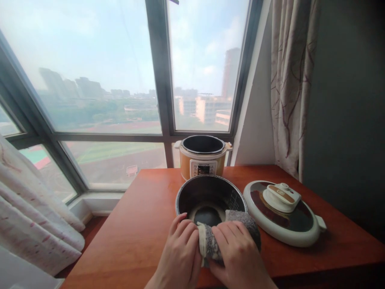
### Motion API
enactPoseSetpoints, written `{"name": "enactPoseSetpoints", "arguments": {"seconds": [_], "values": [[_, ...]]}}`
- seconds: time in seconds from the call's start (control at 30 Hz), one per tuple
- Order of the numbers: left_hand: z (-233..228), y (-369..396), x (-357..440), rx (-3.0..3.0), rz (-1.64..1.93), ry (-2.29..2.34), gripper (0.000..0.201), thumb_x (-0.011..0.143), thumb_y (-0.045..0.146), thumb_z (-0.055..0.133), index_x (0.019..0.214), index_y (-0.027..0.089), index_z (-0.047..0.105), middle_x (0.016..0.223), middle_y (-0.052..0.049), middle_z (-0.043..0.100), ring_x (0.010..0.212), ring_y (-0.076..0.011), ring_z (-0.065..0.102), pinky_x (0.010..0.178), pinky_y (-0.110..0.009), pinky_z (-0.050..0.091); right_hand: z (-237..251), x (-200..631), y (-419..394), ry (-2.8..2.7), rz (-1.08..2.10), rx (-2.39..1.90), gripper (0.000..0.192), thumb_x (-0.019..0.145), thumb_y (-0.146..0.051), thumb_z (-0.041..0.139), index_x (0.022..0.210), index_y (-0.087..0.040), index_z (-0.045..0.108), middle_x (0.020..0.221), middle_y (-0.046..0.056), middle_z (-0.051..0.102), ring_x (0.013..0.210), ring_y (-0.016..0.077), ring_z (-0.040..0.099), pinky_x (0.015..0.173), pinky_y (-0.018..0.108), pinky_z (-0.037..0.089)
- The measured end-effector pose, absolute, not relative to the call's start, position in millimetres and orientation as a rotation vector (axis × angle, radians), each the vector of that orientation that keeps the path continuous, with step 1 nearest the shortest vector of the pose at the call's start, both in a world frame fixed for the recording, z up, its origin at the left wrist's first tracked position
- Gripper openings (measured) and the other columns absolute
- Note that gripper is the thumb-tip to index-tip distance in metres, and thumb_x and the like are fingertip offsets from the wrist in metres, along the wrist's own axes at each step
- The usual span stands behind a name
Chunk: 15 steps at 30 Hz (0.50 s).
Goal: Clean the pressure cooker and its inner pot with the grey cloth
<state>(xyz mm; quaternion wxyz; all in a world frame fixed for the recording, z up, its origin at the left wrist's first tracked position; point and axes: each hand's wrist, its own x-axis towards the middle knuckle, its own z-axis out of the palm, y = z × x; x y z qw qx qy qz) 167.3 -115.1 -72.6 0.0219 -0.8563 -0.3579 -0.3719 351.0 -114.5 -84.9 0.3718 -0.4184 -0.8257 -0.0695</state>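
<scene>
A black inner pot (210,188) with a dark, worn-looking bottom stands on the table in front of me. My left hand (182,251) curls over its near rim, fingertips at the edge. Beside it, my right hand (237,251) is closed on a grey fuzzy cloth (240,217) with a cream hem, draped over the near right rim. Part of the cloth hangs down between my two hands. Both palms and the pot's near wall are hidden. Behind the pot sits the yellow and white pressure cooker body (185,162), its lid off.
The cooker's round lid (300,239), with a white and brown handle on top, lies right of the pot. All of it rests on a reddish wooden table (126,237). Beyond are large slanted windows (102,64), with curtains (288,80) at both sides.
</scene>
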Motion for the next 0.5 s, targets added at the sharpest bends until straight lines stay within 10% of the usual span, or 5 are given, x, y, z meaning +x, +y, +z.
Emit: {"name": "enactPoseSetpoints", "arguments": {"seconds": [0.5], "values": [[-83.2, -84.0, 120.5, -2.657, -1.563, -1.097, 0.027, 0.092, 0.014, 0.038, 0.072, 0.021, 0.053, 0.067, 0.0, 0.055, 0.069, -0.0165, 0.055, 0.093, -0.043, 0.044, -77.5, 364.4, -95.9, -2.363, 0.003, -0.884, 0.035, 0.069, -0.025, 0.069, 0.102, -0.022, 0.061, 0.094, 0.004, 0.069, 0.085, 0.0248, 0.06, 0.08, 0.038, 0.044]]}}
